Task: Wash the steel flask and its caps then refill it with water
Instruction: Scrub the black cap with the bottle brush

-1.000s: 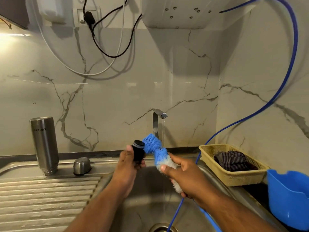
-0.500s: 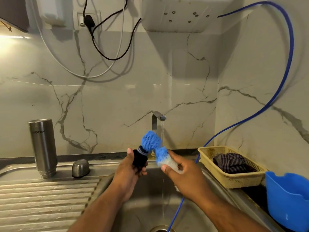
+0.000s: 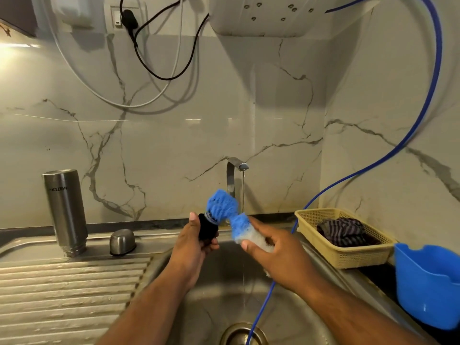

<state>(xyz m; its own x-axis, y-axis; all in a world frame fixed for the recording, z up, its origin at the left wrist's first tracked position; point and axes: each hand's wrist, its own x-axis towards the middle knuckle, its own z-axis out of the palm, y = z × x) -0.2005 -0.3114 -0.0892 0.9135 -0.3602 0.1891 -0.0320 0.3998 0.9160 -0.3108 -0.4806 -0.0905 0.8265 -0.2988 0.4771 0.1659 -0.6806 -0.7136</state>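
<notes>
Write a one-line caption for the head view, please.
Left hand grips a small black cylindrical cap; right hand presses a blue-and-white sponge onto it, over the steel sink.

left hand (image 3: 196, 242) gripped black cap (image 3: 207, 230), thumb up | right hand (image 3: 276, 250) held blue sponge (image 3: 221, 207) | 2 forearms extended forward

A home kitchen here: steel sink (image 3: 214, 307) with a ribbed draining board (image 3: 62, 290), tap (image 3: 234, 168) running a thin stream against a marble-look wall (image 3: 174, 135), a yellow basket (image 3: 348, 258) with a striped cloth (image 3: 341, 231) on the surface (image 3: 378, 277), plug (image 3: 129, 17) and cables (image 3: 159, 76) hanging above.
</notes>
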